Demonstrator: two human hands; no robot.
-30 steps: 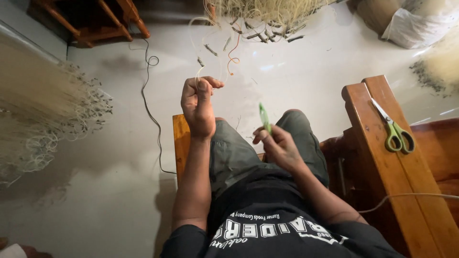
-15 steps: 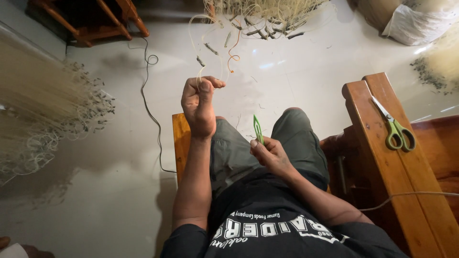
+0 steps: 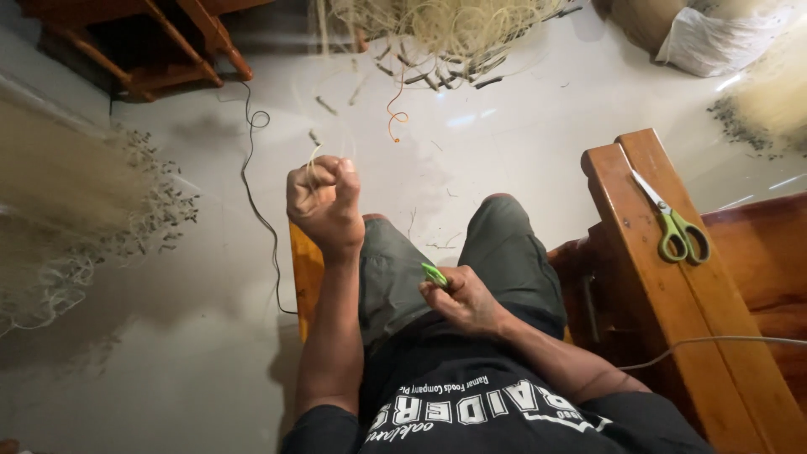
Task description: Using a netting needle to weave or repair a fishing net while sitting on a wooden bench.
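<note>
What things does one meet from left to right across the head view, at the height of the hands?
Pale net pile → black cord → left hand, closed on thin pale strands → right hand, holding a small green tool → green-handled scissors on the wooden bench.

floor (image 3: 521, 160) ahead open; wooden bench (image 3: 664, 311) blocks right, netting (image 3: 59, 210) left.

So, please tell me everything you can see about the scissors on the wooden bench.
The scissors have light green loop handles and narrow metal-looking blades. They are closed and lie flat on the top rail of the wooden bench, blades pointing away from the person and handles nearer. Only the wood touches them; both hands are well away from them.
</note>
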